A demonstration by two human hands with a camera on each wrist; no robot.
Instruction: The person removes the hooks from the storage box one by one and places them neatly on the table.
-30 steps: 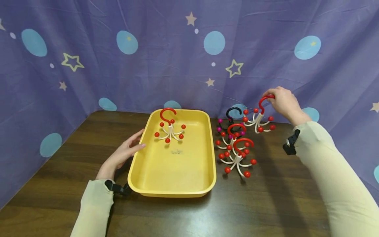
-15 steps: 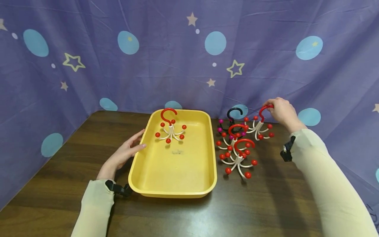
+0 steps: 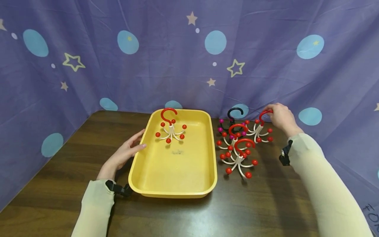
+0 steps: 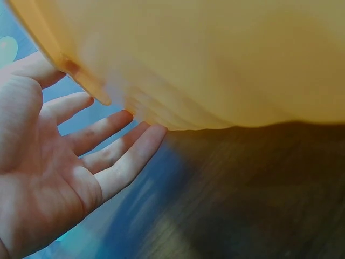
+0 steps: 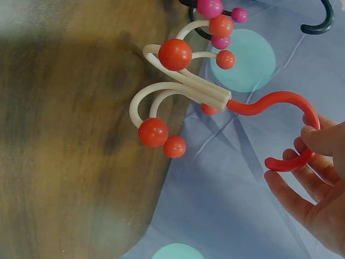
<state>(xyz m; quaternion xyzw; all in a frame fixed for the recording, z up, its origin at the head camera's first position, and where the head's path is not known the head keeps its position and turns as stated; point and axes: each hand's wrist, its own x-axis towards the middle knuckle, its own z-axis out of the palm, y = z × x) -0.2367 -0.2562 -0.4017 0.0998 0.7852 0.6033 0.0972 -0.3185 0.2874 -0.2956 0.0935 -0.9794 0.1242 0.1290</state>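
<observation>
My right hand (image 3: 282,119) pinches the red hook of a multi-arm hanger (image 3: 258,131), whose curved white arms end in red balls. In the right wrist view, thumb and fingers meet on the hook (image 5: 275,100), and the arms hang over the table near its back edge. My left hand (image 3: 122,154) rests at the left side of a yellow tray (image 3: 214,158), thumb over the rim. Nearly straight, spread fingers (image 4: 132,156) touch its outer wall in the left wrist view. Another red-and-white hanger (image 3: 170,129) stands upright inside the tray toward the back.
Right of the tray, two red-and-white hangers (image 3: 238,160) stand close together, overlapping in view. Behind them is a black hanger (image 3: 232,123) with magenta balls. A purple curtain (image 3: 165,65) hangs along the back of the dark wooden table (image 3: 165,219).
My right hand has lowered the hanger toward the table behind and right of the other hangers. My left hand stays at the tray.
</observation>
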